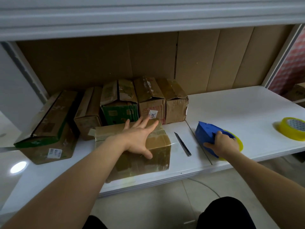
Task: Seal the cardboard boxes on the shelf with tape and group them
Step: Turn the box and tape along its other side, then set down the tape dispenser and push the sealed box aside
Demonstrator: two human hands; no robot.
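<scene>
You look into a white shelf bay (239, 103) backed by brown corrugated cardboard panels (214, 58). A white upper shelf edge (148, 15) spans the top of the frame. At the upper right a red-and-white patterned surface (292, 63) shows past the white upright. Pale floor tiles (165, 200) fill the bottom centre, and a bright light reflection (18, 166) sits at lower left.

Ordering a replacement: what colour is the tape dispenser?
Blue, the tape dispenser in the right hand, head view.

Single head-worn wide-angle view, looking forward and down from close range onto the white shelf (231, 113), both forearms entering from the bottom edge, the upper shelf's underside crossing the top.
</scene>
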